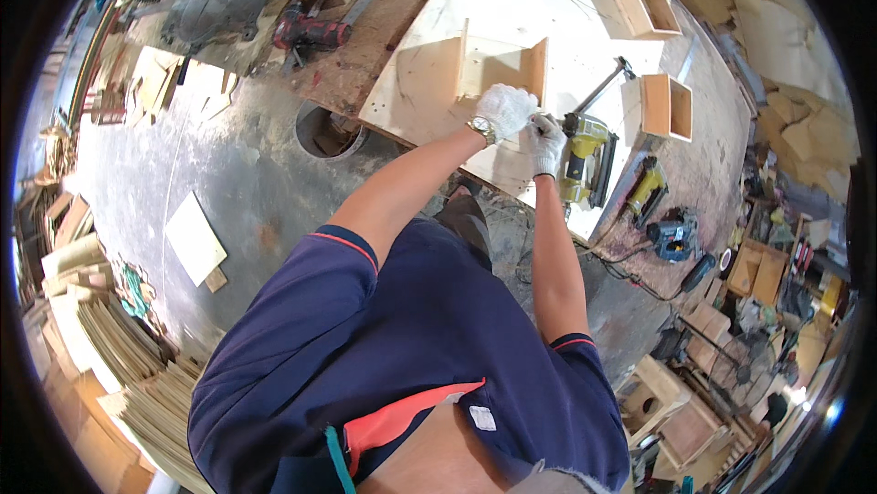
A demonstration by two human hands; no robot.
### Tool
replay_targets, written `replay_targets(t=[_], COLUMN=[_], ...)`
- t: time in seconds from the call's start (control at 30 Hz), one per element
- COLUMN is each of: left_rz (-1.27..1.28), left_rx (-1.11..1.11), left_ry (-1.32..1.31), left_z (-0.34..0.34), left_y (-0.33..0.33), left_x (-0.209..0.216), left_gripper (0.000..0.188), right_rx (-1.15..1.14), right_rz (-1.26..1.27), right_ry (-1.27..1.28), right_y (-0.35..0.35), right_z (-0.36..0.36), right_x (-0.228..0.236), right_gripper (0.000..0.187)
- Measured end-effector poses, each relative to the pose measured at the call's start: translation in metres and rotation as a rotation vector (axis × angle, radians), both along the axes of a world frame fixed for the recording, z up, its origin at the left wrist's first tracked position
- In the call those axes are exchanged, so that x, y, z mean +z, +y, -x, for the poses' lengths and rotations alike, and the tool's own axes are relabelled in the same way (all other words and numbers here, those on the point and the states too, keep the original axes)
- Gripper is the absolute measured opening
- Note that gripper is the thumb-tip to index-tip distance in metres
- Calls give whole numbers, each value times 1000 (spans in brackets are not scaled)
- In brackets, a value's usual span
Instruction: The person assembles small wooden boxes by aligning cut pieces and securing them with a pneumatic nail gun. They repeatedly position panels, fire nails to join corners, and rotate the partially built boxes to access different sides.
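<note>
A small open box of pale wood (pixel 501 68), with upright side boards, stands on the white worktop. My left hand (pixel 505 113), in a white knit glove with a watch at the wrist, is closed at the box's near right corner. Just right of it is my right hand (pixel 547 144), also gloved, its fingers pinched together close to the left fingertips. What the right fingers hold, if anything, is too small to make out. A yellow and black nail gun (pixel 586 162) lies right beside my right hand. A hammer (pixel 600 90) rests beyond it.
Two finished-looking wooden boxes (pixel 667 107) (pixel 645 10) stand along the right side. A second yellow nail gun (pixel 648 187) and a blue jigsaw (pixel 673 235) lie near the right edge. A red drill (pixel 311 33) is at the far left, above a round bin (pixel 329 131).
</note>
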State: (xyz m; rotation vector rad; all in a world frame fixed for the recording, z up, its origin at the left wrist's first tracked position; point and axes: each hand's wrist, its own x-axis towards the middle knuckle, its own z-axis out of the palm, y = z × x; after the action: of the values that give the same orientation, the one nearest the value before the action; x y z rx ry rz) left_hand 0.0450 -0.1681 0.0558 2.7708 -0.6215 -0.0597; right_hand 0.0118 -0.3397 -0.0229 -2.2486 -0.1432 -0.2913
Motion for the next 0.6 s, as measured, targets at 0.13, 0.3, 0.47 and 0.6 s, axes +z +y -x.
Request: replay_targets(t=[0.13, 0.3, 0.47, 0.6], left_rz=[-28, -1, 14, 24], left_rx=[-5, 3, 17, 35], left_ry=[37, -46, -56, -50], left_z=[-1, 2, 3, 6], left_y=[-3, -2, -1, -1], left_x=[0, -6, -7, -4], left_gripper=[30, 30, 28, 27], right_rx=[13, 27, 28, 97], right_rz=[26, 57, 60, 17], right_ry=[2, -16, -53, -52], right_y=[-9, -7, 0, -6], right_z=[-2, 0, 2, 1], right_x=[-2, -1, 6, -3], right_gripper=[9, 10, 19, 19])
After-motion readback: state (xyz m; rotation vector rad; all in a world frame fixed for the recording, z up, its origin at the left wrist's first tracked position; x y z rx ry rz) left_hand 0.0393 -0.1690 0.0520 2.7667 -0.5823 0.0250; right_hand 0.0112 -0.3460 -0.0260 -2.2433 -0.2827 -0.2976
